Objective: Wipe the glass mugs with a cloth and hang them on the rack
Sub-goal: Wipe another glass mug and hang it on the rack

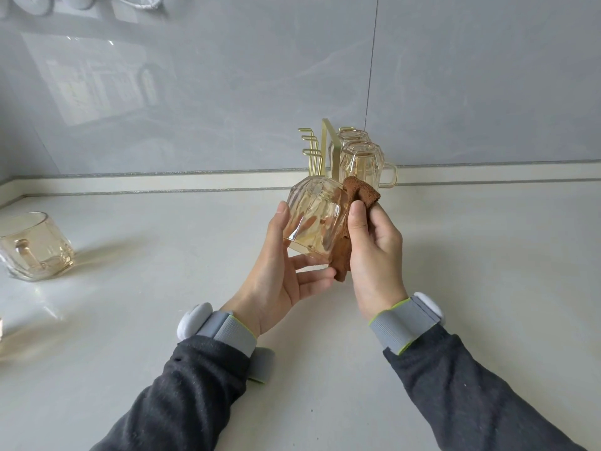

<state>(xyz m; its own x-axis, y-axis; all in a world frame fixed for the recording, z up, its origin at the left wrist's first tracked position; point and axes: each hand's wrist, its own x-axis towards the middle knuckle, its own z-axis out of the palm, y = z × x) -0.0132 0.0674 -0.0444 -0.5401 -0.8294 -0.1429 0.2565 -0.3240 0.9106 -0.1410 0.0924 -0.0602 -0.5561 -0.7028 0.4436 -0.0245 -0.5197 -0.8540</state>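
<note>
Head view: left grip point(283, 281) holds amber mug point(312, 216), right grip point(377, 252) pinches brown cloth point(361, 190).

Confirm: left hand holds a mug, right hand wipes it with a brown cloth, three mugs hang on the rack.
Not three: the head view shows two mugs on the rack. Left hand, held mug, right hand and brown cloth are right.

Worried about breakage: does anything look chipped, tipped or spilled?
Nothing stands out. The mug between the left hand and cloth looks whole, two mugs hang upside down on the rack, another mug stands upright on the counter; no spill shows.
</note>
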